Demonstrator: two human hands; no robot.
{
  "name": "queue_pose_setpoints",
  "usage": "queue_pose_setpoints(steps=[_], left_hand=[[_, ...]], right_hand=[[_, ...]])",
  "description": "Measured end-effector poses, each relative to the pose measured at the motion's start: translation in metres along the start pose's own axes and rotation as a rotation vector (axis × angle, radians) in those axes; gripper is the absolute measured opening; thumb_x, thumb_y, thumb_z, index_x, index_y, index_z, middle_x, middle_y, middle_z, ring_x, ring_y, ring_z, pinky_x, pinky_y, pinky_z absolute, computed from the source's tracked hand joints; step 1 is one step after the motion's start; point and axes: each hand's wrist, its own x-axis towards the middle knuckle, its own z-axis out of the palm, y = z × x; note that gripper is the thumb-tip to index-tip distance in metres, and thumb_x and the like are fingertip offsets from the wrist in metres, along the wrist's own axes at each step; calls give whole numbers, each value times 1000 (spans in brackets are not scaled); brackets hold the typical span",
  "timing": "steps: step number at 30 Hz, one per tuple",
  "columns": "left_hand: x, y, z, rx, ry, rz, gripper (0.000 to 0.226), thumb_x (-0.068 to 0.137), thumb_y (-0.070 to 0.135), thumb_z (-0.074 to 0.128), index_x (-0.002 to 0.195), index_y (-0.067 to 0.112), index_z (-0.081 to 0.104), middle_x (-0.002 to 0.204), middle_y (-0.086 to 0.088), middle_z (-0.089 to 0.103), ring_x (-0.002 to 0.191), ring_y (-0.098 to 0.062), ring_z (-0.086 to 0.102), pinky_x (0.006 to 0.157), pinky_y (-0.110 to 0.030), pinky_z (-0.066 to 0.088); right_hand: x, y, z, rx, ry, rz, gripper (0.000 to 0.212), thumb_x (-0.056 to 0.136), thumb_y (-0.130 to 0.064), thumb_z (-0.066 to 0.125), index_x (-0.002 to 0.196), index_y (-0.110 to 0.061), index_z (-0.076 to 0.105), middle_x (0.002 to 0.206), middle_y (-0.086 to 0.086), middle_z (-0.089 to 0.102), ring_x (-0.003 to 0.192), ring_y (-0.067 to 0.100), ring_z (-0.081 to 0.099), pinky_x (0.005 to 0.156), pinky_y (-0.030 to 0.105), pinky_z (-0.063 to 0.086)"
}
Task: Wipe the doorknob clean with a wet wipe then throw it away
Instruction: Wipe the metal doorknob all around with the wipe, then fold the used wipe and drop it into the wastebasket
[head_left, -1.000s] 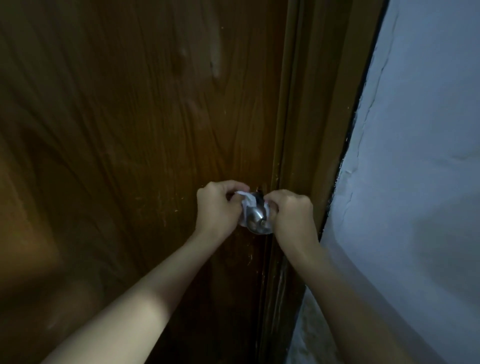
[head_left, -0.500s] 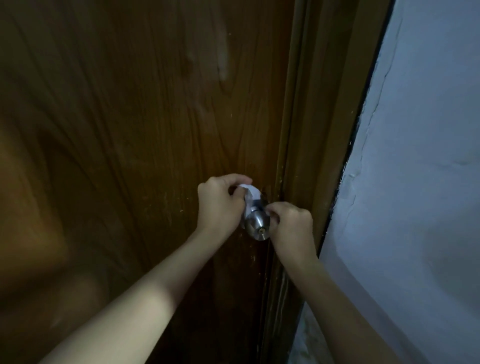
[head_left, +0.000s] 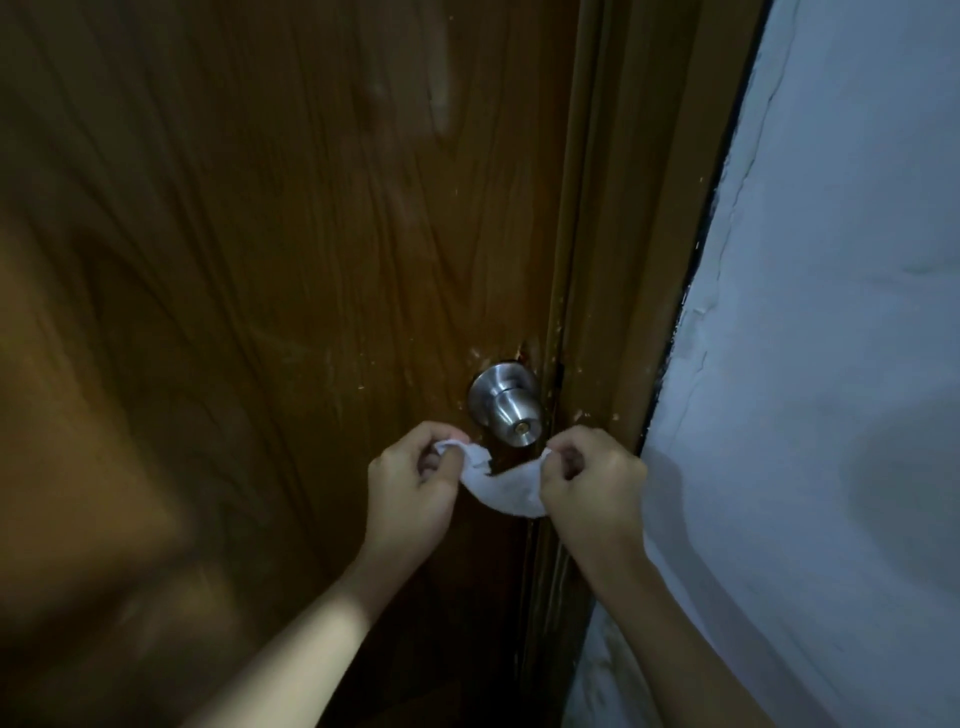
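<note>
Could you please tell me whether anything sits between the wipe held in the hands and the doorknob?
Nothing visible does. The wet wipe hangs between the left hand and right hand, just below the bare doorknob, with only open space between them.

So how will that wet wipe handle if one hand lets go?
Probably floppy: the wet wipe sags between the left hand and right hand. Likely light, since pinched ends hold it. It may cling, being damp.
</note>
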Motion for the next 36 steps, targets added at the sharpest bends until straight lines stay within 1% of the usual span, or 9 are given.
queue_pose_setpoints(steps=[3, 5, 9, 13, 17, 22, 27, 31, 36], left_hand=[[2, 6, -1, -137, 60, -4, 23, 82, 2, 59, 93, 22, 61, 81, -3, 67, 68, -13, 64, 61, -30, 53], [2, 16, 1, -249, 6, 15, 34, 79, 0, 63, 97, 28, 55, 85, -2, 66, 70, -9, 66, 59, -18, 53], [-2, 26, 4, -277, -113, 68, 44, 75, 1, 69, 103, 29, 51, 95, 3, 65, 84, -8, 66, 61, -17, 54], [-7, 29, 0, -144, -120, -45, 46, 76, 8, 67, 113, 27, 47, 105, 15, 56, 96, -1, 56, 69, -18, 51], [-22, 39, -8, -378, -431, -300, 23, 90, 19, 52, 112, 18, 58, 97, 4, 70, 84, -7, 68, 74, -26, 54], [-51, 57, -23, -611, -451, -402, 19, 90, 22, 51, 99, 15, 66, 78, 3, 75, 74, -11, 71, 70, -25, 56], [-100, 70, -50, -512, -468, -247, 30, 75, 8, 69, 103, 19, 65, 96, -2, 73, 90, -13, 69, 76, -21, 56], [-157, 76, -66, -385, -466, -133, 22, 83, 8, 62, 101, 19, 68, 94, -1, 73, 86, -12, 69, 74, -20, 55], [-222, 79, -71, -275, -476, -98, 17, 88, 11, 56, 94, 18, 70, 86, 0, 72, 78, -9, 68, 72, -21, 56]], right_hand=[[-2, -10, -4, 190, 110, -75, 13, 81, -6, 55, 88, -8, 66, 77, 6, 64, 63, 5, 57, 52, 8, 42], [-4, -21, -4, 340, 4, -97, 21, 85, -9, 53, 103, -9, 64, 89, 0, 64, 75, -1, 61, 57, 6, 45], [-11, -33, -3, 486, -156, -94, 30, 87, -8, 57, 117, -10, 57, 97, -14, 61, 87, -15, 58, 67, 2, 46], [-12, -38, -15, 553, -187, 30, 34, 85, -1, 57, 115, -15, 59, 106, -12, 63, 98, -5, 60, 78, 10, 49], [-19, -45, -34, 558, -132, 47, 38, 83, 2, 57, 114, -20, 58, 111, 1, 63, 100, 9, 64, 79, 24, 57], [-41, -63, -58, 443, -102, -2, 37, 80, -1, 63, 108, -24, 59, 105, -4, 60, 95, 8, 62, 78, 27, 57], [-88, -83, -85, 332, -76, 29, 34, 79, -11, 66, 109, -28, 62, 103, -11, 59, 96, -4, 54, 73, 5, 45], [-145, -91, -114, 288, -69, -16, 17, 79, -18, 69, 95, -21, 69, 89, -2, 64, 84, 6, 60, 65, 12, 48], [-208, -93, -154, 378, -135, 120, 9, 78, -15, 70, 87, -15, 71, 88, -3, 68, 82, 4, 64, 67, 10, 49]])
